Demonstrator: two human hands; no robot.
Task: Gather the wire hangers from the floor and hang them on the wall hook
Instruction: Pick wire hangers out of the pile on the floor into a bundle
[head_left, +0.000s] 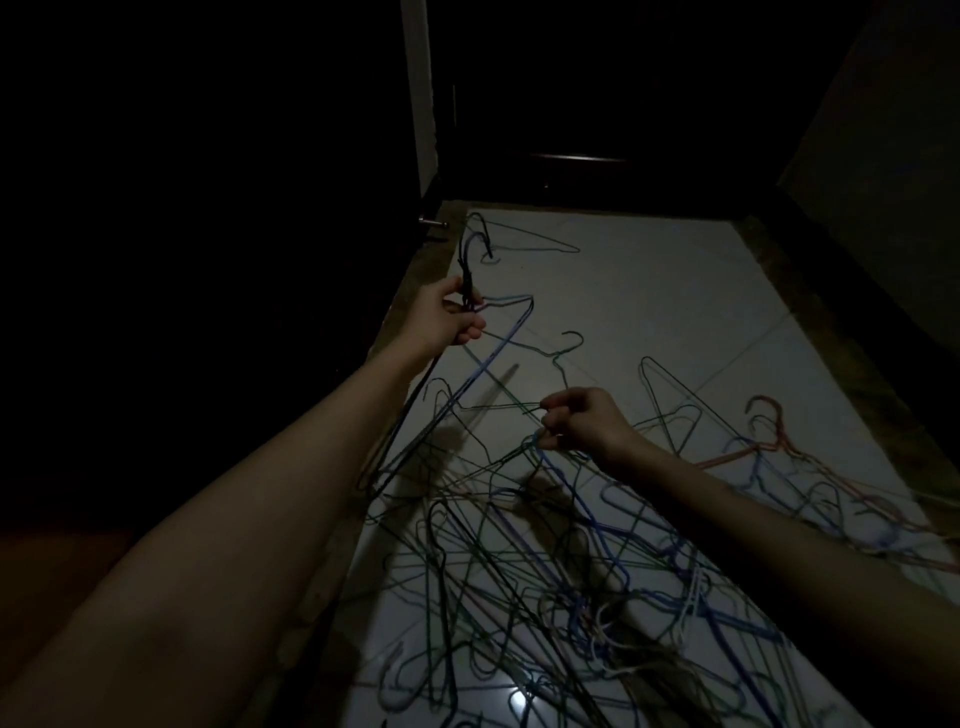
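The pale tiled floor (675, 291) runs away from the camera into a very dark room, with a dark door (571, 104) at its far end and a brownish border strip (415, 291) along its left edge. Across the near and middle floor lies a tangled heap of wire hangers (545, 571), green, blue, black and white, crossing one another; a reddish hanger (763, 415) lies at the right side, and a lone green hanger (519, 234) rests near the far end, apart from the heap. Both bare forearms reach forward over the heap. The left hand (449, 317) is raised near the border strip, its fingers curled round the necks of a small bunch of hangers (470, 270) whose hooks point upward while their frames hang below. The right hand (582, 421) is lower and well apart from the left, its fingertips pinching a thin green hanger wire (498, 405) above the heap.
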